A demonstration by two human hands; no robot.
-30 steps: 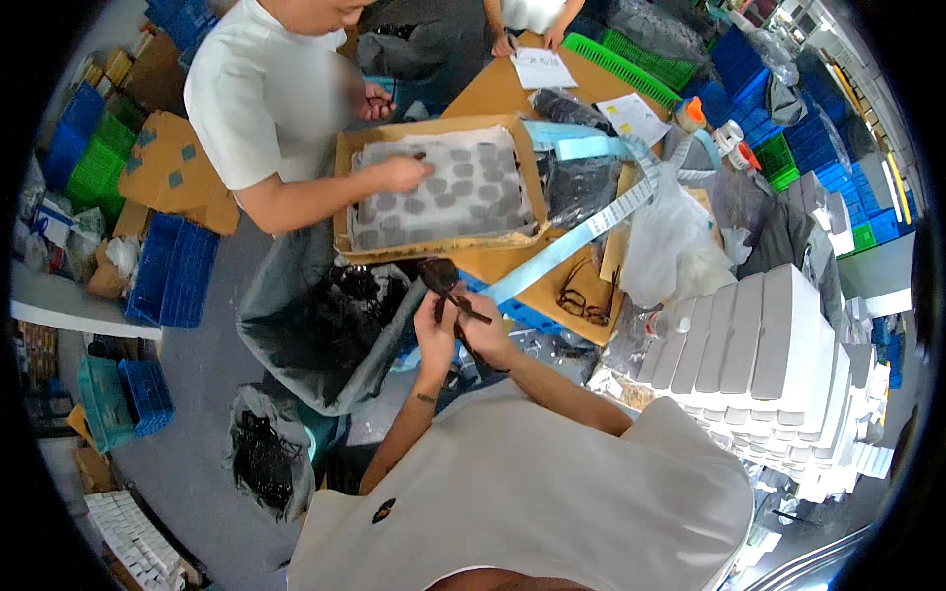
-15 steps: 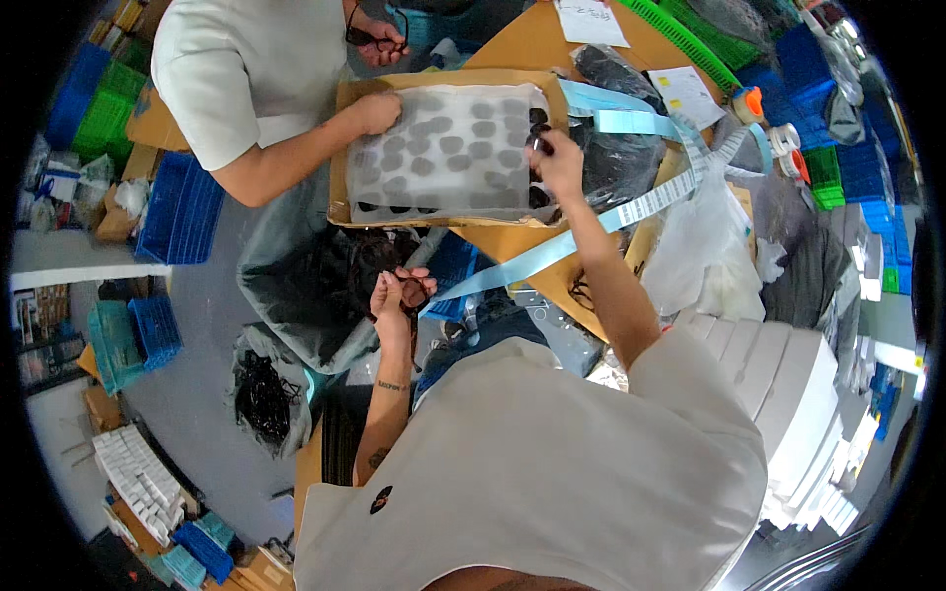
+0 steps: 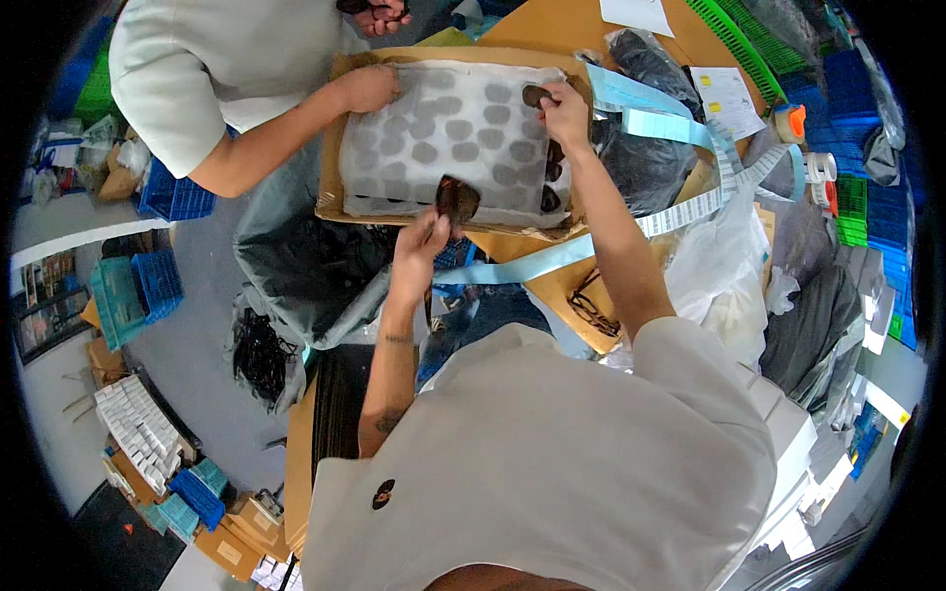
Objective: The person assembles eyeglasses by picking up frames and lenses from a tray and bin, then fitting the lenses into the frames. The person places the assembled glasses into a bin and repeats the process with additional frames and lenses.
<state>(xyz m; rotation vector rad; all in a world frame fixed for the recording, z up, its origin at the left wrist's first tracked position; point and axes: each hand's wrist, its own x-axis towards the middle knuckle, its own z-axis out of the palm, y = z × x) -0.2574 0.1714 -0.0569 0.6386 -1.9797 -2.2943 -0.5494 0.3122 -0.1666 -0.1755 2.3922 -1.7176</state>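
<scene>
My left hand point(image 3: 422, 248) is closed on a pair of dark brown-tinted sunglasses point(image 3: 459, 199), held up over the near edge of a cardboard box point(image 3: 330, 187). At the box's far right corner, my right hand point(image 3: 568, 116) pinches a dark tinted lens point(image 3: 536, 96); whether a frame belongs to it I cannot tell. A translucent white sheet point(image 3: 443, 106) covers rows of dark oval shapes inside the box. Along the right side, uncovered dark lenses point(image 3: 552, 187) show. Another person's hand point(image 3: 372, 89) rests on the box's left end, and their other hand holds dark glasses at the top.
A light-blue label strip point(image 3: 552, 258) runs across the table below the box. Dark-framed glasses point(image 3: 593, 307) lie on the table point(image 3: 562, 305) near my right forearm. Black plastic-wrapped bundles point(image 3: 645, 163) sit right of the box. Blue baskets point(image 3: 158, 281) stand at the left.
My left hand has risen with the sunglasses from below the box to its near edge. My right hand has moved up along the box's right side, lifting the dark lens.
</scene>
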